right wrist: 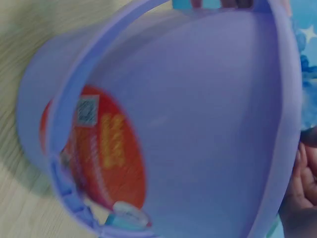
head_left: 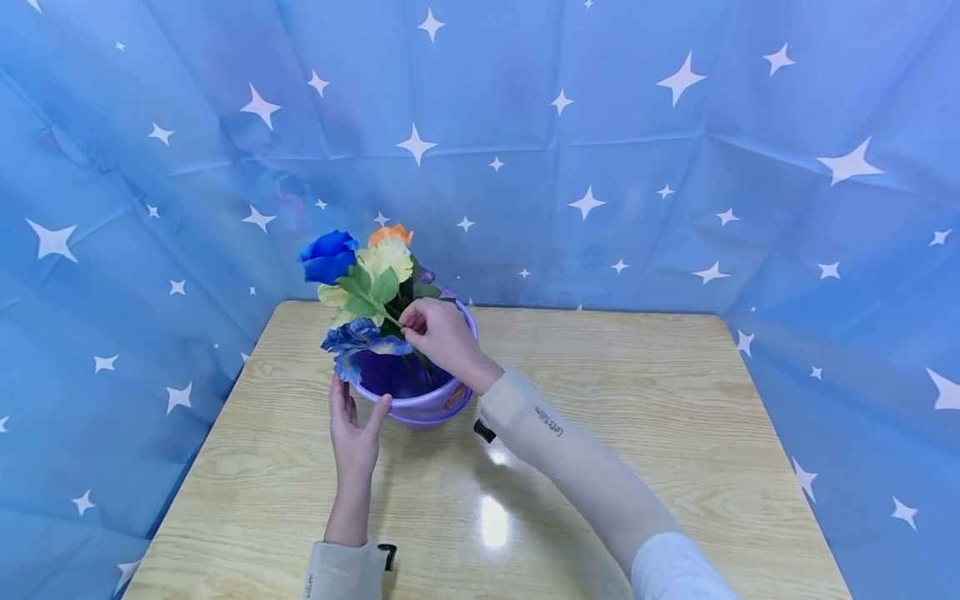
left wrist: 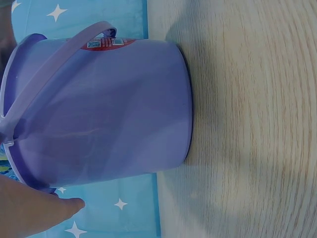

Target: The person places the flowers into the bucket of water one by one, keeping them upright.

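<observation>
A purple bucket (head_left: 423, 408) stands at the table's left side, holding several artificial flowers. My left hand (head_left: 354, 429) holds the bucket at its near left rim, thumb at the front and fingers along the outer left wall. Over the opening, my right hand (head_left: 444, 333) pinches the light green stem of a flower with green leaves (head_left: 367, 292). Pale yellow petals (head_left: 390, 260), a blue rose (head_left: 328, 257), an orange flower (head_left: 392, 235) and a blue ruffled flower (head_left: 360, 340) crowd around it. The stems' lower ends are mostly hidden inside the bucket.
The bucket's handle (left wrist: 64, 62) hangs down on its near side, by a red label (right wrist: 111, 144). Under everything is a wooden table (head_left: 600, 392). Behind it hangs a blue curtain (head_left: 517, 83) with white stars.
</observation>
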`<state>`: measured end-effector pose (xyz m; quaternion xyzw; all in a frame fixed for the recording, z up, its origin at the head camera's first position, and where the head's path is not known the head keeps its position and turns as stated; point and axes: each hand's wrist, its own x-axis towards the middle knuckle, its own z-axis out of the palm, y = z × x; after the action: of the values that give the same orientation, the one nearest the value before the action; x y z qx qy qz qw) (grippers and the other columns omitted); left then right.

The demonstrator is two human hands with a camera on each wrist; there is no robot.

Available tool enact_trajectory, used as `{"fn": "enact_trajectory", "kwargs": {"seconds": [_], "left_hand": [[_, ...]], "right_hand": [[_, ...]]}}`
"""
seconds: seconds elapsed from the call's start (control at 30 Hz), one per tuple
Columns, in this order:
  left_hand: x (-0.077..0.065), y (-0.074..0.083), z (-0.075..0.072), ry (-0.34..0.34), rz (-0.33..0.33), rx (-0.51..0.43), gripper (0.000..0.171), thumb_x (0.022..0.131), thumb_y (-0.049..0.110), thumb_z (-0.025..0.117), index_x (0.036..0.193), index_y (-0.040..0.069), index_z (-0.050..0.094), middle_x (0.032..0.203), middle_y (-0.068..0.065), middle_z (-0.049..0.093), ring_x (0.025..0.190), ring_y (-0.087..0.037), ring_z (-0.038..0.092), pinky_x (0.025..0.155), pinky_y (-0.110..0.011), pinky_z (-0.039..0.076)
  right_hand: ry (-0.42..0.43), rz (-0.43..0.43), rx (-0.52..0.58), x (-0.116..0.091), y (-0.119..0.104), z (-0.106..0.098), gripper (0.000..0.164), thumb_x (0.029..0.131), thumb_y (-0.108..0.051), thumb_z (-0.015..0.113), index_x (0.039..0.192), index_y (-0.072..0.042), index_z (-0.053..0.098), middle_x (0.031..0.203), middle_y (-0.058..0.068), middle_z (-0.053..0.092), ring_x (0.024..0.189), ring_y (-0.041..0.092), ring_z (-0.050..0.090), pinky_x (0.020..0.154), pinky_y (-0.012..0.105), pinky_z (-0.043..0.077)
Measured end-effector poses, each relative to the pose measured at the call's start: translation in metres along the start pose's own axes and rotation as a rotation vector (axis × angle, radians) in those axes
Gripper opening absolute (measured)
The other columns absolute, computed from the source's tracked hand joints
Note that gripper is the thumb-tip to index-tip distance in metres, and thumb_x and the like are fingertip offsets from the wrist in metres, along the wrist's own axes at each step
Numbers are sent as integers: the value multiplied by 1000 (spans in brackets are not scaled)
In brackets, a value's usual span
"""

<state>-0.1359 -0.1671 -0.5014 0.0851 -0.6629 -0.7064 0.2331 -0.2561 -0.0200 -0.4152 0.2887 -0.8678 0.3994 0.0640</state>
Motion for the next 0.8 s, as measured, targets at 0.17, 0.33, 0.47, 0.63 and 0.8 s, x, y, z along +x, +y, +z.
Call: {"fn": "enact_trajectory", "kwargs": {"seconds": [0.17,0.33,0.47,0.63,0.8], "left_hand": [[1,-1,0,7,3,-8,83,87,-6,69,157,2,25,163,-16,28,154,-30,20,131,-46,10],[3,1,-1,9,-7,4,84,87,-5,70,157,4,25,164,-15,27,154,-29,19,131,-46,9],[5,0,-9,2,-23,45,87,86,-1,73,157,6,25,164,-12,26,155,-27,17,131,-45,10],[8,9,-35,65,-4,29,76,93,8,66,157,8,26,166,-10,22,156,-25,15,131,-32,12],[34,37,-54,87,172,82,63,100,14,56,156,8,29,165,-11,24,155,-24,17,131,-27,12]], "right_hand": [[9,38,-4,-9,10,-9,9,92,-11,70,100,-8,72,95,4,73,82,13,69,73,18,59],[41,53,24,-16,17,-23,10,91,-9,71,101,-7,73,95,6,73,83,15,69,73,21,60],[76,68,55,-22,27,-36,12,90,-7,71,102,-5,72,97,7,73,84,17,70,74,23,61],[150,48,46,-28,45,-59,14,90,-6,70,103,-1,72,98,10,73,86,20,70,78,27,63],[224,47,2,-31,58,-97,16,93,-7,67,107,0,71,103,14,72,91,25,69,85,38,62]]}}
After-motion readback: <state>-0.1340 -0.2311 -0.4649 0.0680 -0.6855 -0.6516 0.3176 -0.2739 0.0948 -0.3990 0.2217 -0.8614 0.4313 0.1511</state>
